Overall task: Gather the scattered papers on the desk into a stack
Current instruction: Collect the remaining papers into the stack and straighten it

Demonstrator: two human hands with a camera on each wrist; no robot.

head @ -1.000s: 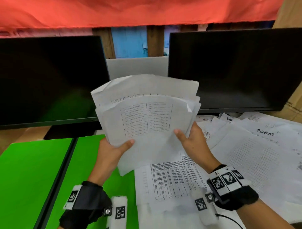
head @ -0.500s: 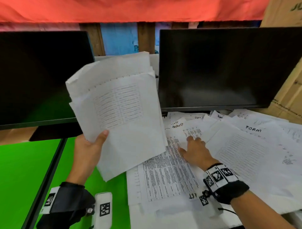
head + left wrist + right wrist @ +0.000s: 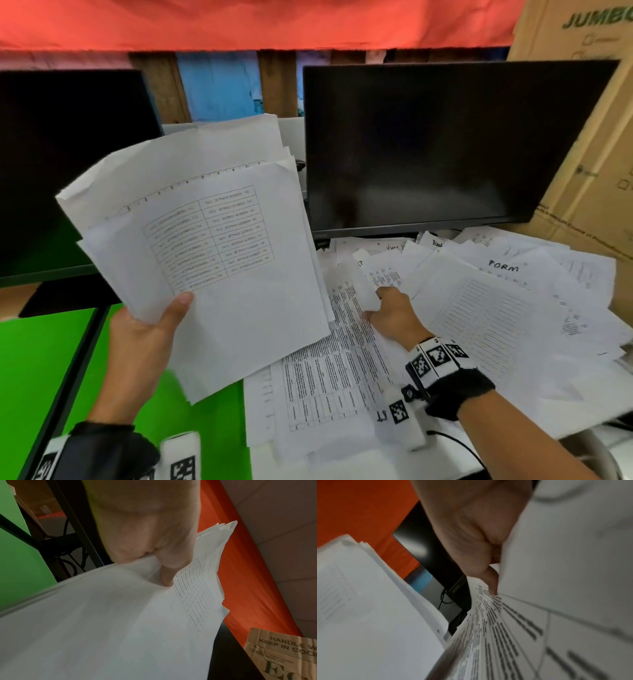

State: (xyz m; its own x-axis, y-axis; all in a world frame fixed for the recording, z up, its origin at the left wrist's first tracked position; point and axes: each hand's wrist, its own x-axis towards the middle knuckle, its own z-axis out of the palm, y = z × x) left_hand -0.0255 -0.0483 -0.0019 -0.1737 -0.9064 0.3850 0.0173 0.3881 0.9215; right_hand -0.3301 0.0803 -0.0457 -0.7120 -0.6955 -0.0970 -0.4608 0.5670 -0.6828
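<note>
My left hand (image 3: 147, 329) holds up a stack of white papers (image 3: 212, 246) in front of the left monitor, its thumb on the top sheet, which bears a printed table. In the left wrist view the thumb (image 3: 168, 574) presses the stack (image 3: 120, 615). My right hand (image 3: 394, 311) is down on the scattered papers (image 3: 496, 308) to the right and pinches the curled-up edge of one sheet (image 3: 363, 284). The right wrist view shows the thumb (image 3: 491, 580) on printed sheets (image 3: 505, 642), with the stack (image 3: 368, 615) at the left.
Two dark monitors (image 3: 428, 144) (image 3: 61, 164) stand at the back. The desk's green surface (image 3: 34, 359) shows at the left. A cardboard box (image 3: 589, 137) stands at the right, behind the papers. A red cloth (image 3: 239, 20) hangs above.
My right hand let go of the stack, dropped to the desk papers and now pinches a sheet's edge. The left hand keeps the stack alone and has shifted it left.
</note>
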